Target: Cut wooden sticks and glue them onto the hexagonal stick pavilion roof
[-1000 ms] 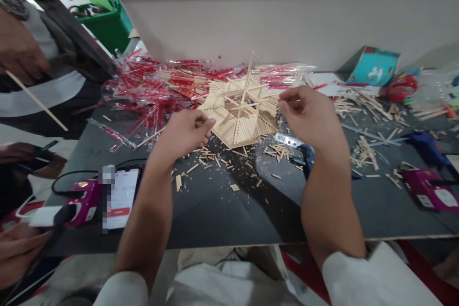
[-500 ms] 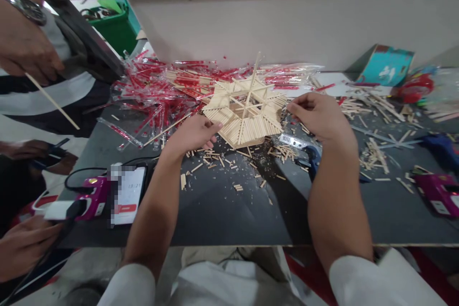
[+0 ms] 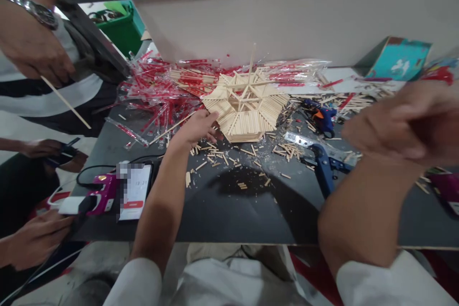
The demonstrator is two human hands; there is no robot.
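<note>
A six-sided model of thin wooden sticks (image 3: 244, 122) stands on the dark table, with a star-like frame across its top and a stick rising at the back. My left hand (image 3: 201, 129) is at the model's left edge, its fingers apart and its fingertips close to or touching the sticks. Raised over the table's right side, my right hand (image 3: 398, 122) is blurred, with the fingers curled; whether anything is in them I cannot make out. Between that hand and the model lies a small blue glue gun (image 3: 324, 119) with an orange part. Nearer me is a blue-handled cutting tool (image 3: 322, 169).
Red-and-clear stick wrappers (image 3: 158, 91) pile up at back left. Cut stick pieces (image 3: 244, 185) litter the table. A phone (image 3: 134, 193) and a purple power strip (image 3: 103, 193) with cables lie at left. Another person's hand (image 3: 39, 52) holds a stick there. A teal box (image 3: 399, 60) stands back right.
My right hand has moved away from the model, to the right and closer to me, uncovering the glue gun. My left hand stays by the model's left edge. The view has shifted slightly.
</note>
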